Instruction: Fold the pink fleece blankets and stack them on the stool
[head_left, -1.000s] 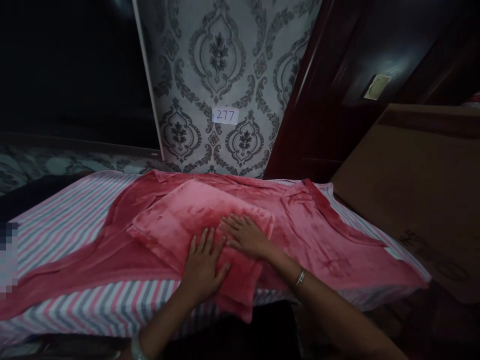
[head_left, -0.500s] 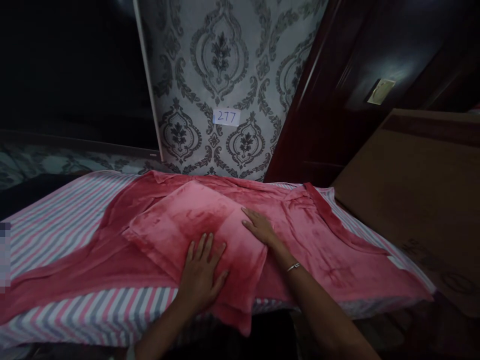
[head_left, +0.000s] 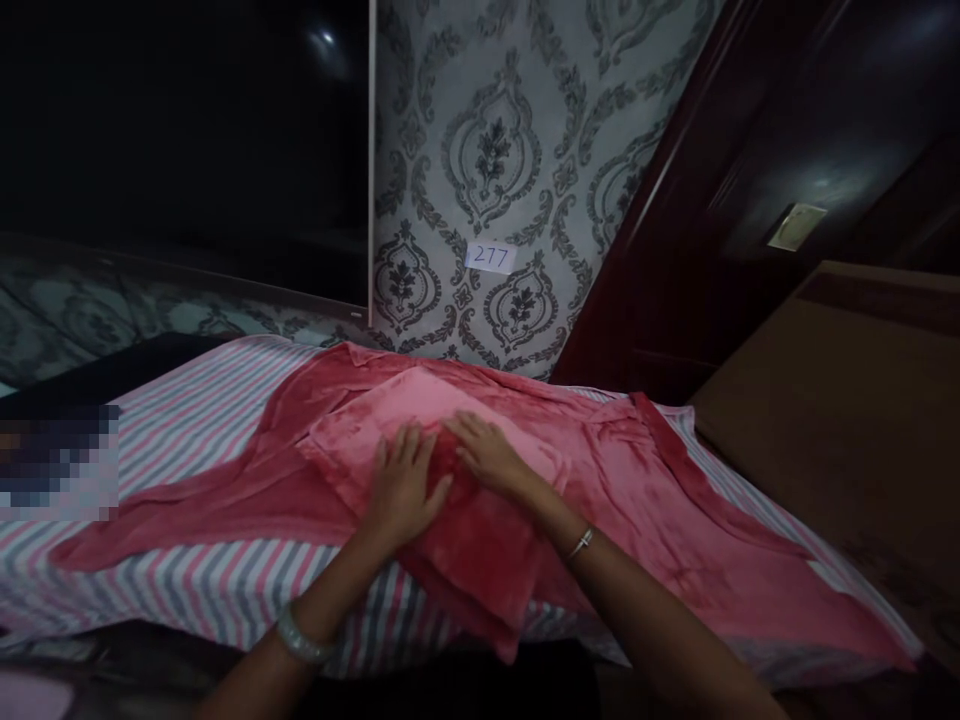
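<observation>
A plush pink-red cloth, folded into a flat square bundle (head_left: 480, 545), lies on top of a larger spread pink-red blanket (head_left: 645, 500). My left hand (head_left: 405, 485) rests flat on the middle of the bundle, fingers spread and thumb out. Just right of it and slightly farther away, my right hand (head_left: 487, 452) is also laid on the bundle, its fingers stretched out. Neither hand grips the fabric. One corner of the bundle hangs over the near edge. The parts under my palms are hidden.
A striped cloth (head_left: 217, 400) covers the surface beneath the blanket. Behind stands a dark screen (head_left: 187, 150) beside patterned wallpaper with a paper label (head_left: 490, 257) reading 277. A cardboard box (head_left: 847, 400) borders the right side, in front of a dark red door (head_left: 720, 200).
My right hand has slid left and closer to my left hand over the bundle. My left hand has moved slightly farther forward. The view has shifted left.
</observation>
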